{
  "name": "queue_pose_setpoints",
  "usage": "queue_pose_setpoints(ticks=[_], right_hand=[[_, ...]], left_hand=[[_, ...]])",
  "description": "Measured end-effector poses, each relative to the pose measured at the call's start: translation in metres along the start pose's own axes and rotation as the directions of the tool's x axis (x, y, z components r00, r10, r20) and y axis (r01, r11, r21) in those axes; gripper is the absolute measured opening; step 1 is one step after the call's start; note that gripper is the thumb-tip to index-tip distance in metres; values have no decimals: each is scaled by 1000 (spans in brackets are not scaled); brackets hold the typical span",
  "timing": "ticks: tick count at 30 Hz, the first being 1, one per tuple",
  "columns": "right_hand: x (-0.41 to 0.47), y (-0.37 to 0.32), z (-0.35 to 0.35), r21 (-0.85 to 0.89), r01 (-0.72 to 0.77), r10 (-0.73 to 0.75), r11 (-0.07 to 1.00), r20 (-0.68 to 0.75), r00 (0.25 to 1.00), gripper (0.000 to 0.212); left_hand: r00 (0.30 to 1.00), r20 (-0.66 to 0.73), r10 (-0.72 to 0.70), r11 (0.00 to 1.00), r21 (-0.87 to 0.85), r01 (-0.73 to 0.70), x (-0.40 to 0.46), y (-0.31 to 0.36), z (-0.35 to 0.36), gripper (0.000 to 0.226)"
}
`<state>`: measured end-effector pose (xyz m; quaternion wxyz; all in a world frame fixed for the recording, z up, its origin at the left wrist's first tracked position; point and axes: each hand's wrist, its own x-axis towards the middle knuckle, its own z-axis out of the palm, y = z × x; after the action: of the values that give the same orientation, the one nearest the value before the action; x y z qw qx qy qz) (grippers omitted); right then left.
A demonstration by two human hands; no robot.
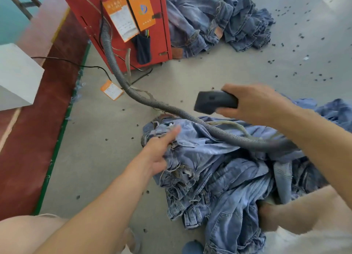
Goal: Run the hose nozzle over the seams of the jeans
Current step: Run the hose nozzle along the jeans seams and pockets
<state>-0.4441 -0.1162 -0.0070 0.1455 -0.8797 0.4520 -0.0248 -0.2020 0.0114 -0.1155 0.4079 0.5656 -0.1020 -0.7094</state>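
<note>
A pile of light blue jeans [219,173] lies on the grey floor in front of me. My left hand [162,149] grips the denim near the top left of the pile, beside the waistband. My right hand [255,103] holds the dark flat hose nozzle [213,102] in the air above the pile, its mouth pointing left and clear of the cloth. The grey ribbed hose [148,101] runs from the red machine across the floor, over the jeans and under my right forearm.
The red machine [122,25] with orange tags stands at the back. A second heap of jeans [219,19] lies behind it on the right. A white box [17,76] sits at the left on a red strip. Dark scraps dot the floor [285,63]. My knees frame the bottom.
</note>
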Motion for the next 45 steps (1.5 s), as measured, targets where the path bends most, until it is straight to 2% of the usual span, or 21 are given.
queue_pose_setpoints(ticks=[1,3,6,11,14,17,20,22,23,24,27,28,30,33,35,36,39,40,43,45], right_hand=[[-3,9,0,-98,40,-37,994,32,999,33],[-4,21,7,-269,159,-144,950,76,987,35],[0,27,28,-370,255,-218,894,137,966,27],[-4,33,78,-447,190,-134,874,154,979,21],[-6,33,93,-466,155,-80,871,177,981,22],[-8,28,97,-426,197,-137,883,167,976,27],[-9,22,87,-264,237,-202,935,154,967,35],[-5,24,78,-90,185,-177,979,88,980,36],[-2,28,75,-57,155,-152,986,54,987,37],[0,33,74,-64,120,-118,991,39,992,37],[-2,37,80,-201,59,-42,978,86,995,34],[-6,33,85,-254,76,-47,964,118,992,33],[-12,22,92,-265,153,-117,952,146,982,34],[-10,6,87,-22,219,-217,975,80,973,40],[-2,11,81,80,200,-202,976,10,979,42],[2,19,76,87,161,-162,983,6,987,42],[5,47,67,-57,40,-35,998,71,997,38],[2,52,69,-149,28,-13,988,100,995,35],[-7,44,86,-347,134,-73,928,183,980,30],[-9,30,93,-315,224,-177,922,168,970,31]], left_hand=[[996,-87,-23,999,36,26,3,-3,-3,36],[987,-143,-74,995,57,83,4,-8,-8,11],[988,-134,-74,997,-39,70,4,-9,-17,22],[995,-50,85,990,-105,-90,-1,-14,-20,24],[993,-29,115,989,-92,-117,-2,-16,-23,20],[993,9,115,987,-110,-113,-5,-15,-22,38],[993,-11,115,981,-159,-115,-5,-13,-23,39],[991,-59,124,977,-165,-132,-6,-9,-25,34],[990,-60,129,977,-165,-137,-7,-7,-26,26],[990,-51,130,977,-162,-136,-8,-5,-25,21],[989,-20,147,967,-205,-148,-8,-7,-26,36],[989,-24,149,970,-192,-151,-9,-7,-26,35],[989,-27,145,972,-184,-148,-7,-10,-27,17],[990,-21,137,962,-237,-138,-8,-6,-28,15],[989,20,150,954,-267,-139,-9,-4,-27,20],[985,64,161,946,-293,-136,-10,-4,-27,14],[977,104,184,938,-316,-143,-13,-5,-27,40],[977,115,180,940,-314,-136,-13,-5,-26,35],[969,165,183,948,-289,-130,-14,-6,-24,28],[983,98,153,955,-269,-122,-9,-7,-27,20]])
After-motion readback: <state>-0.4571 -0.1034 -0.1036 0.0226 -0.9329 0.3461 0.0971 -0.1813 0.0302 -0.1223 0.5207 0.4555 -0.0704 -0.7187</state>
